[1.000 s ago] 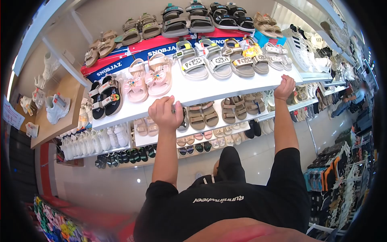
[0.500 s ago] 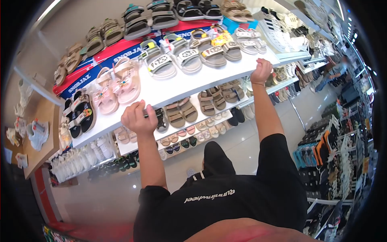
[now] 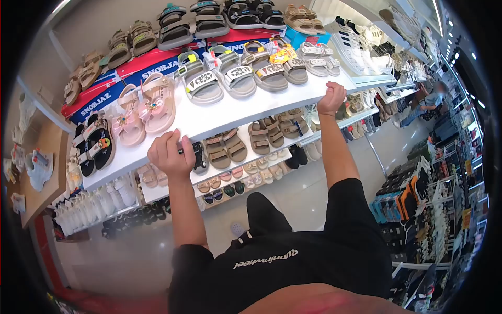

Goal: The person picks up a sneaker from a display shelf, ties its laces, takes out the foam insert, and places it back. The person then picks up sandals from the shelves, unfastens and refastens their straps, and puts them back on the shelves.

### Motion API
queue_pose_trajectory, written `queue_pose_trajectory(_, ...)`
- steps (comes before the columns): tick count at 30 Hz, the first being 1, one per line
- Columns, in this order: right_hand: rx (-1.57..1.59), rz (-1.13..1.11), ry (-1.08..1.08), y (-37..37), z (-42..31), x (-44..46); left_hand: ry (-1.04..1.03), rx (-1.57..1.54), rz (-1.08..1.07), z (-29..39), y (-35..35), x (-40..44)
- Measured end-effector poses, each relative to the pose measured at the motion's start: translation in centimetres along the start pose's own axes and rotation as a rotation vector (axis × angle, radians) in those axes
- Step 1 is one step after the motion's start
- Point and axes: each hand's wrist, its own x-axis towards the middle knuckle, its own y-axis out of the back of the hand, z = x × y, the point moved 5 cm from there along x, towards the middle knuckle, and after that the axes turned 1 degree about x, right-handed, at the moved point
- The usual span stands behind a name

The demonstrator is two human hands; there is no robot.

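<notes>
A white display shelf (image 3: pixel 217 118) crosses in front of me. My left hand (image 3: pixel 172 153) has its fingers curled over the shelf's front edge, just below the pink sandals (image 3: pixel 159 107). Farther right, my right hand (image 3: pixel 332 98) is closed on the same edge, near the shelf's right end. Standing on the shelf between the two hands are grey sandals (image 3: pixel 201 83) and brown-grey sandals (image 3: pixel 271 73) with patterned straps. Black sandals (image 3: pixel 99 146) rest at the left end, and light grey sandals (image 3: pixel 316 60) at the right.
Red-and-blue shoe boxes (image 3: pixel 97 104) at the back carry more sandals. Lower shelves hold brown sandals (image 3: pixel 225 148) and white shoes (image 3: pixel 97 204). A wooden counter (image 3: pixel 47 196) stands at left. Racks of goods (image 3: pixel 413 204) line the right, and a person (image 3: pixel 426 104) is farther off.
My view has shifted slightly, so the shelf and both hands appear a little farther left. Both hands keep their places on the shelf edge.
</notes>
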Motion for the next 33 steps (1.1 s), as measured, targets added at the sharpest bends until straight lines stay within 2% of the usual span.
queue_pose_trajectory(20,-0.026,-0.022,-0.037,0.2,0.8,-0.1,0.039,-0.098,-0.019,0.2,0.3,0.7)
queue_pose_trajectory(26,-0.017,-0.011,-0.031,0.2,0.9,-0.1,-0.033,-0.078,0.047,0.6,0.7,1.3)
queue_pose_trajectory(33,-0.018,-0.005,-0.028,0.3,0.6,-0.1,-0.018,-0.082,0.035,0.5,0.5,1.1)
